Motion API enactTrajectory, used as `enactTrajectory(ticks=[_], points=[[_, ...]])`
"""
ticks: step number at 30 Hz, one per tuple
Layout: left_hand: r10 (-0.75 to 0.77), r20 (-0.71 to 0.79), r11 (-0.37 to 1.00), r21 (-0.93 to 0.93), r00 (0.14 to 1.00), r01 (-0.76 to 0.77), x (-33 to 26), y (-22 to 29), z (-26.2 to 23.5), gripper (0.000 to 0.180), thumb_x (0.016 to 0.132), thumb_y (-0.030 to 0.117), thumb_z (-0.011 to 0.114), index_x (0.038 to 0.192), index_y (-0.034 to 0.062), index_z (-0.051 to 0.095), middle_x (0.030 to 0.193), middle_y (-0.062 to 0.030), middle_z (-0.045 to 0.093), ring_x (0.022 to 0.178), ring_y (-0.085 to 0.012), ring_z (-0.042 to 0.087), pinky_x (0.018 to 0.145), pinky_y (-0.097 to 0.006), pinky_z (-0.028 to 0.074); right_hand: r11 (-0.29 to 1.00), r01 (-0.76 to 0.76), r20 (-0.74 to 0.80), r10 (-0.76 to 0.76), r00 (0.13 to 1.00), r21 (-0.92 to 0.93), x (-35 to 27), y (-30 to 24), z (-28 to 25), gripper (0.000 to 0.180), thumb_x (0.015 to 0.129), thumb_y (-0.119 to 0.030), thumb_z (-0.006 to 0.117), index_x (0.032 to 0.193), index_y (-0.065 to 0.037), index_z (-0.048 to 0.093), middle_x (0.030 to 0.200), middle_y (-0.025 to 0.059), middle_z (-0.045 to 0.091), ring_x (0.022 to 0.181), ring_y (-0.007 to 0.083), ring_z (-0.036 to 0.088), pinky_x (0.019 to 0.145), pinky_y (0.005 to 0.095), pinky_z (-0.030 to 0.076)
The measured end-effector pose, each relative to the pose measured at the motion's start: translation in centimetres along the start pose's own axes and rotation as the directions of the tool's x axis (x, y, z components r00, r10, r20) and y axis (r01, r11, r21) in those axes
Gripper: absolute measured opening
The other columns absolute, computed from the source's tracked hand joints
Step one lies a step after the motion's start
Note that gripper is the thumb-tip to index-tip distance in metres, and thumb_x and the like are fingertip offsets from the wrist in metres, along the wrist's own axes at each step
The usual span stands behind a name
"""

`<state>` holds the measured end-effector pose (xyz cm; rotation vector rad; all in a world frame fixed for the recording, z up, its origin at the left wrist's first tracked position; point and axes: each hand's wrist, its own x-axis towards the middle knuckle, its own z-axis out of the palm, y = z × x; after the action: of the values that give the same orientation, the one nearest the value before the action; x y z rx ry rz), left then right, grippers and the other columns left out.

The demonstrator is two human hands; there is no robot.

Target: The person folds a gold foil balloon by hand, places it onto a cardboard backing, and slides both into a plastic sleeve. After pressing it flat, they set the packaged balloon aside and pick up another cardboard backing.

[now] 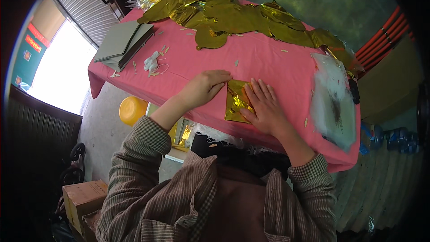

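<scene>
A square sheet of gold foil paper (236,103) lies near the front edge of a table with a pink cloth (264,60). My left hand (204,87) has its fingers curled, and they press on the sheet's upper left corner. My right hand (264,105) rests flat on the sheet's right side with its fingers spread. One flap of the foil looks folded over along a diagonal crease.
A big heap of gold foil pieces (233,13) covers the far side of the table. Grey cardboard sheets (123,42) lie at the left, a clear plastic bag (333,103) at the right. A yellow round object (132,110) and cardboard boxes (83,199) sit on the floor.
</scene>
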<state>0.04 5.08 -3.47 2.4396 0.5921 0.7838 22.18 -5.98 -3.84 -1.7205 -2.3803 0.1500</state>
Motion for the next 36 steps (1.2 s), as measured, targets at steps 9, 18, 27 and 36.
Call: enactTrajectory(ticks=[9, 18, 27, 36], points=[[0.207, 0.182, 0.947, 0.21, 0.961, -0.243, 1.2, 0.4, -0.5, 0.025, 0.079, 0.008, 0.064, 0.103, 0.0028, 0.065, 0.111, -0.0106, 0.063, 0.106, -0.0274, 0.057, 0.091, -0.038, 0.048, 1.0, -0.001, -0.013, 0.001, 1.0, 0.006, -0.1, 0.0, 0.1, 0.07, 0.091, -0.049, 0.043, 0.141, -0.002, 0.031, 0.15, 0.0194, 0.022, 0.14, 0.0346, 0.017, 0.113, 0.0465, 0.012], [0.325, 0.312, 0.775, 0.453, 0.893, -0.44, 1.7, 1.6, -0.2, 0.029, 0.071, 0.012, 0.059, 0.098, 0.0039, 0.065, 0.098, -0.006, 0.062, 0.099, -0.0237, 0.058, 0.084, -0.032, 0.05, 1.0, 0.008, -0.039, -0.009, 0.999, -0.011, -0.2, 0.2, 0.4, 0.069, 0.09, -0.049, 0.043, 0.14, -0.002, 0.033, 0.149, 0.0198, 0.024, 0.138, 0.0355, 0.02, 0.113, 0.0468, 0.013], [0.205, 0.316, 0.921, 0.257, 0.926, -0.291, -0.2, 2.0, -1.0, 0.04, 0.075, 0.008, 0.06, 0.115, 0.0004, 0.06, 0.12, -0.0147, 0.058, 0.112, -0.03, 0.054, 0.097, -0.04, 0.044, 1.0, 0.018, -0.034, -0.018, 0.999, -0.003, -0.5, 0.1, 0.2, 0.074, 0.089, -0.051, 0.044, 0.143, -0.004, 0.027, 0.149, 0.0205, 0.022, 0.139, 0.0354, 0.018, 0.113, 0.0472, 0.011], [0.157, 0.342, 0.947, 0.214, 0.927, -0.24, -0.8, 3.5, -1.8, 0.064, 0.071, 0.025, 0.067, 0.127, -0.0012, 0.05, 0.13, -0.0183, 0.05, 0.118, -0.0329, 0.049, 0.105, -0.046, 0.033, 0.999, 0.049, 0.001, -0.049, 0.999, -0.004, -0.2, 0.5, 0.0, 0.079, 0.088, -0.057, 0.044, 0.144, -0.005, 0.025, 0.149, 0.0204, 0.021, 0.14, 0.0335, 0.016, 0.114, 0.0474, 0.008]])
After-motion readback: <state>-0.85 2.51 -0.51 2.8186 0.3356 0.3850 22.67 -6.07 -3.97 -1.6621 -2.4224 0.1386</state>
